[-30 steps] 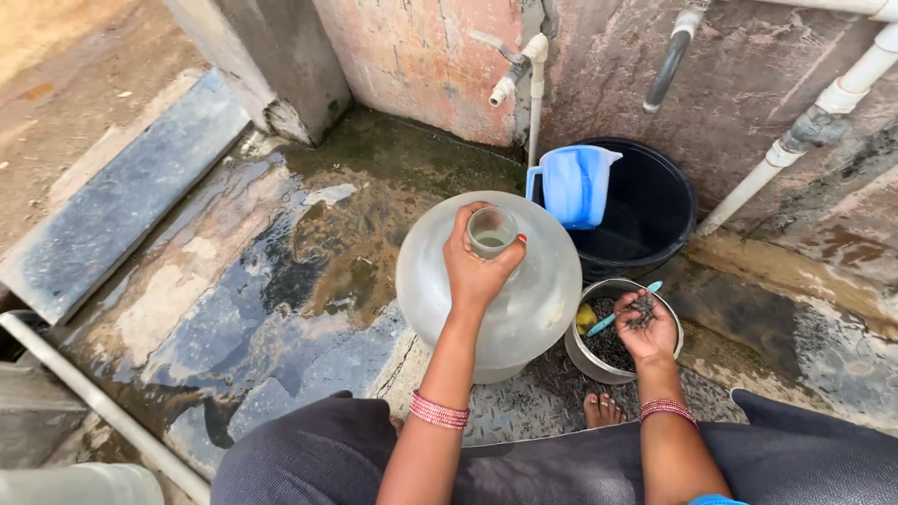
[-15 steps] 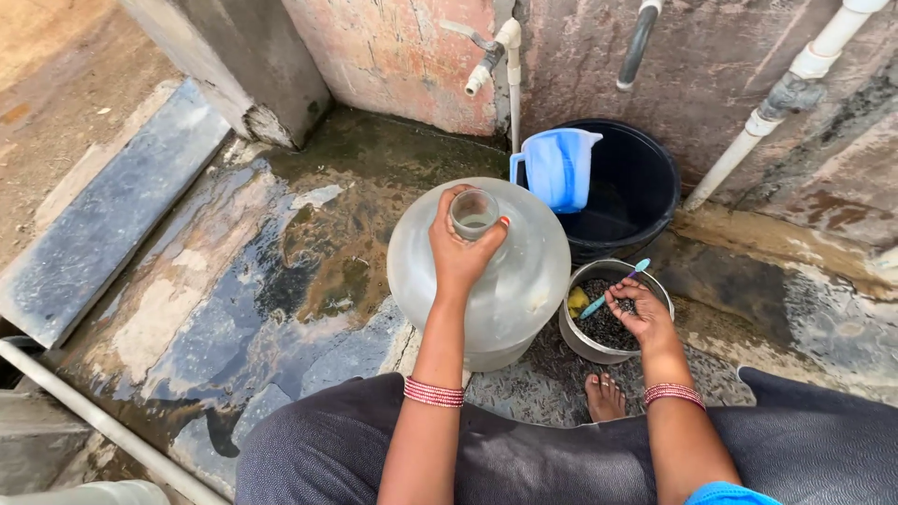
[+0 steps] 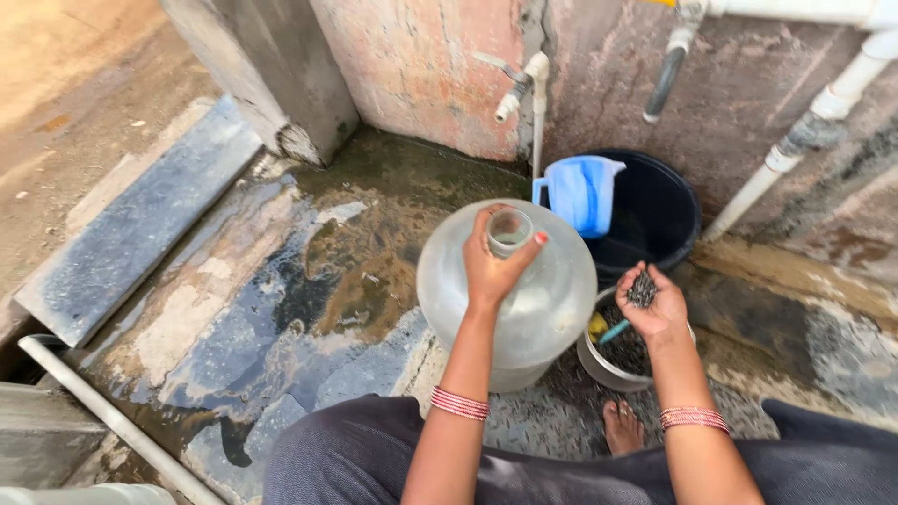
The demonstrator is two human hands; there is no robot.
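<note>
The neck of the large clear plastic water jar (image 3: 510, 299) is clasped by the left hand (image 3: 494, 266); dark grit (image 3: 642, 287) is cupped in the right hand (image 3: 655, 307) above the small steel bowl (image 3: 617, 360). Careful tipping into the narrow mouth seems called for.

The large clear plastic water jug (image 3: 510, 299) stands upright on the wet stone floor, its open neck gripped at the top, while just beside it a small steel bowl (image 3: 613, 360) holds dark gritty stuff, a handful (image 3: 642, 288) of it lifted above.
</note>
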